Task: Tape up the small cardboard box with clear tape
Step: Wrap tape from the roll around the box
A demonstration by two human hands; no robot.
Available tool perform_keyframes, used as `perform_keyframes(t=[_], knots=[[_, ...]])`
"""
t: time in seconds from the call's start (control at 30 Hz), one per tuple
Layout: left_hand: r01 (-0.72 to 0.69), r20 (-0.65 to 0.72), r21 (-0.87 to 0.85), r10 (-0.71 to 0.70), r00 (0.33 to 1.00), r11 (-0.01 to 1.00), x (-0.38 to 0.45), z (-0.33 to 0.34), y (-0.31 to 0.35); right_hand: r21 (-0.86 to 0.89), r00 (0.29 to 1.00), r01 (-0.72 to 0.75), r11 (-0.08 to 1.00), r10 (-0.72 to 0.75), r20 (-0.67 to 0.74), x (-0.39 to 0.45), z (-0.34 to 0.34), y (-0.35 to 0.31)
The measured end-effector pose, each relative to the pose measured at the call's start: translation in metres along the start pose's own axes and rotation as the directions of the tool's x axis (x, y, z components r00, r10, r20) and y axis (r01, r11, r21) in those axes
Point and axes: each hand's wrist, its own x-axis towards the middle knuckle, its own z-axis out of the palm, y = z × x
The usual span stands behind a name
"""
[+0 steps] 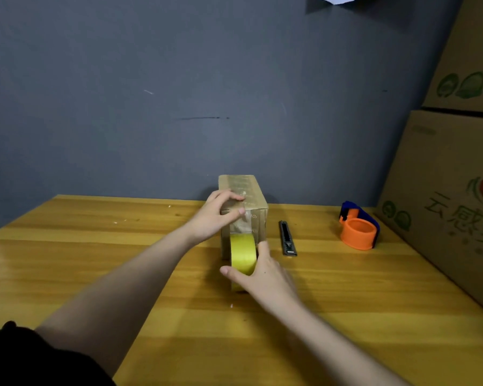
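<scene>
A small cardboard box [258, 218] stands on the wooden table [95, 260] near the wall, with clear tape running along its top and down its near face. My left hand [216, 215] rests on the box's near top edge, its fingers on the top and its thumb pressing the tape on the front. My right hand [258, 277] grips a yellowish tape roll [243, 256] just in front of the box's lower face. A clear strip runs from the roll up the box front.
A black utility knife [287, 238] lies right of the box. Farther right sits an orange and blue tape dispenser [359, 229]. Large printed cardboard boxes [446, 190] are stacked along the right edge. A grey wall [151, 107] rises behind the table.
</scene>
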Motion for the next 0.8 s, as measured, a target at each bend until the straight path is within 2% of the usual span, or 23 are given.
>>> perform_keyframes(t=[0.2, 0.33, 0.53, 0.6, 0.67, 0.73, 0.8], knots=[[0.006, -0.032, -0.042, -0.007, 0.999, 0.999, 0.0, 0.001, -0.001, 0.004, 1.0, 0.008, 1.0, -0.008, 0.023, 0.001, -0.003, 0.005], [0.013, -0.04, -0.061, -0.016, 0.999, 0.998, -0.004, 0.002, 0.002, 0.091, 0.999, -0.014, 0.996, 0.01, 0.035, 0.005, -0.015, 0.012], [0.098, -0.034, -0.167, -0.105, 0.994, 0.981, -0.011, 0.004, 0.011, 0.281, 0.981, -0.112, 0.953, 0.15, -0.119, 0.042, -0.025, 0.03], [0.098, -0.097, -0.142, -0.113, 0.989, 0.985, -0.016, 0.005, 0.011, 0.235, 0.97, -0.149, 0.96, 0.188, -0.153, 0.057, -0.03, 0.044], [0.046, -0.234, -0.054, -0.058, 0.971, 0.997, -0.022, 0.006, 0.016, 0.177, 0.957, -0.194, 0.965, 0.226, -0.183, 0.067, -0.037, 0.06], [-0.069, -0.374, 0.005, 0.066, 0.925, 0.998, -0.029, 0.008, 0.035, 0.16, 0.943, -0.231, 0.96, 0.261, -0.208, 0.074, -0.041, 0.075], [-0.179, -0.418, -0.053, 0.141, 0.898, 0.982, -0.033, 0.014, 0.065, 0.171, 0.935, -0.245, 0.954, 0.28, -0.22, 0.078, -0.048, 0.085]])
